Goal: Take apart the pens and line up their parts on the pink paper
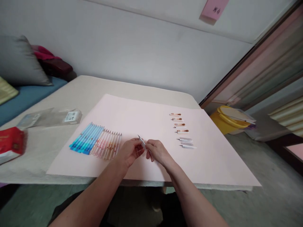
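Observation:
Both hands meet above the front middle of the pink sheet. Between them is a slim whitish pen (143, 143) with a thin dark tip pointing up and left. My left hand (133, 150) pinches it near the tip, fingers curled. My right hand (156, 150) grips its lower part, which the fingers mostly hide. Left of my hands lies a row of blue pens (88, 138), and beside it a row of pink and brown patterned pens (107, 143). To the right, several short brown-patterned pen parts (181, 130) and grey-white ones (187, 144) lie in a column with thin dark-tipped pieces.
The pink sheet (142, 113) covers much of the table (94, 83). At left lie a clear plastic bag (53, 118) and a red packet (11, 142). A yellow bucket (222, 121) stands on the floor at right. A wall (132, 44) closes off the back.

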The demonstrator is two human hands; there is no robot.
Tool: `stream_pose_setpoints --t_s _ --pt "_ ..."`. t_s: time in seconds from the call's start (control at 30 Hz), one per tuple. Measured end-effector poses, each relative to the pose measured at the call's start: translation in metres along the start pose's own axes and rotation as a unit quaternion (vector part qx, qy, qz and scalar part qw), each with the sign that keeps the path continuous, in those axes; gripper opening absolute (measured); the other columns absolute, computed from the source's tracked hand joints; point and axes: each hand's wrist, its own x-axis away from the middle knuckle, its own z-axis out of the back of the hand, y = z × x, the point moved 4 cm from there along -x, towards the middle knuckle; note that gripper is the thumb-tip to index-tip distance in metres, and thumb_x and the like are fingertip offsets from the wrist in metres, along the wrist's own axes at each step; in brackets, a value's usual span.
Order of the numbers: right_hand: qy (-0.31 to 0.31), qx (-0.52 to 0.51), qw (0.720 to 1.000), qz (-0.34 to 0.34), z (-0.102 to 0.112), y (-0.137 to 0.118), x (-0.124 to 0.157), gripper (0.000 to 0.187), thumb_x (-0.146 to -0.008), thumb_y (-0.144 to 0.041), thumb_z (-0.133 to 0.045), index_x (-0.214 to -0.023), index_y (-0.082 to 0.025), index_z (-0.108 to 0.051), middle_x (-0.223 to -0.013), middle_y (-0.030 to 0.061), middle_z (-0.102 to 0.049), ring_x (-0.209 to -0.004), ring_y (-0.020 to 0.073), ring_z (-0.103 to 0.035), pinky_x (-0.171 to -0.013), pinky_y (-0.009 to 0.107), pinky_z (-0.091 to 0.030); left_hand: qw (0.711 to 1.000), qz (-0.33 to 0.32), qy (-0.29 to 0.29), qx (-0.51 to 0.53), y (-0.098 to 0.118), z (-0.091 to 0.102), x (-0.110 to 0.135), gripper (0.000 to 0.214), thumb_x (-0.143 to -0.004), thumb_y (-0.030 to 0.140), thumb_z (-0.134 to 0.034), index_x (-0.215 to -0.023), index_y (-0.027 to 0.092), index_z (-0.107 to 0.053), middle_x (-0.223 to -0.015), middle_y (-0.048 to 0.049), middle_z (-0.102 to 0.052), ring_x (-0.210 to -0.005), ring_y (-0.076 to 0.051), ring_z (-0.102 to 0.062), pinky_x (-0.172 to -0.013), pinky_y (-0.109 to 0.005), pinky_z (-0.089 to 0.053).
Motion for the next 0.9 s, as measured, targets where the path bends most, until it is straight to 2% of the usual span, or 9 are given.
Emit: stream_pose_setpoints --t_s 0.13,0.3,0.5,0.6,0.73,0.9 --pt "-0.006 -0.002 1.0 0.004 -0.001 -0.002 0.002 0.023 -0.081 -0.025 -0.043 -0.059 -0.019 -0.049 -0.047 -0.0019 -0.058 -0.032 0.0084 -0.045 -0.035 0.02 -0.031 1.0 -0.003 0.024 -0.013 0.001 0.0 0.001 0.006 -0.069 0.012 -0.066 -0.069 0.013 -0.059 -0.066 -0.0023 -0.058 -0.059 -0.01 -0.056 -0.057 -0.022 -0.046" --pt "0.005 -0.064 0.998 -0.011 0.001 -0.008 0.004 0.019 -0.081 -0.031 -0.05 -0.068 -0.018 -0.054 -0.052 -0.0007 -0.061 -0.035 0.0076 -0.043 -0.036 0.02 -0.029 0.997 -0.024 0.067 0.011 0.007 0.005 -0.003 0.008 -0.069 0.008 -0.063 -0.066 0.013 -0.057 -0.063 -0.001 -0.057 -0.055 -0.008 -0.054 -0.053 -0.02 -0.045" --pt "0.002 -0.189 0.981 -0.041 0.002 -0.011 0.003 0.005 -0.068 -0.019 -0.057 -0.072 -0.016 -0.058 -0.058 0.0015 -0.064 -0.04 0.0077 -0.044 -0.042 0.021 -0.03 0.991 -0.053 0.112 0.055 0.023 0.016 -0.008 0.008 -0.07 0.006 -0.062 -0.069 0.013 -0.057 -0.07 -0.0043 -0.061 -0.058 -0.009 -0.057 -0.05 -0.018 -0.046" --pt "0.005 -0.248 0.968 -0.049 0.003 -0.01 0.002 0.011 -0.065 -0.016 -0.059 -0.075 -0.015 -0.061 -0.063 0.002 -0.065 -0.043 0.0071 -0.045 -0.044 0.021 -0.031 0.989 -0.064 0.115 0.068 0.033 0.02 -0.008 0.008 -0.072 0.006 -0.061 -0.07 0.012 -0.057 -0.07 -0.0049 -0.061 -0.057 -0.009 -0.057 -0.049 -0.018 -0.047" --pt "0.024 -0.304 0.951 -0.057 0.006 -0.005 0.0 0.019 -0.066 -0.024 -0.068 -0.083 -0.015 -0.065 -0.073 0.0032 -0.066 -0.051 0.0073 -0.05 -0.049 0.021 -0.036 0.986 -0.084 0.114 0.083 0.044 0.025 -0.008 0.008 -0.072 0.005 -0.061 -0.072 0.012 -0.057 -0.07 -0.0045 -0.061 -0.057 -0.009 -0.057 -0.049 -0.018 -0.048" --pt "0.074 -0.347 0.932 -0.073 0.009 0.003 -0.006 0.031 -0.06 -0.024 -0.074 -0.09 -0.017 -0.069 -0.078 0.0029 -0.063 -0.059 0.0091 -0.053 -0.058 0.024 -0.043 0.988 -0.072 0.113 0.075 0.038 0.025 -0.01 0.008 -0.071 0.005 -0.062 -0.073 0.012 -0.058 -0.071 -0.005 -0.062 -0.058 -0.01 -0.058 -0.05 -0.019 -0.048"
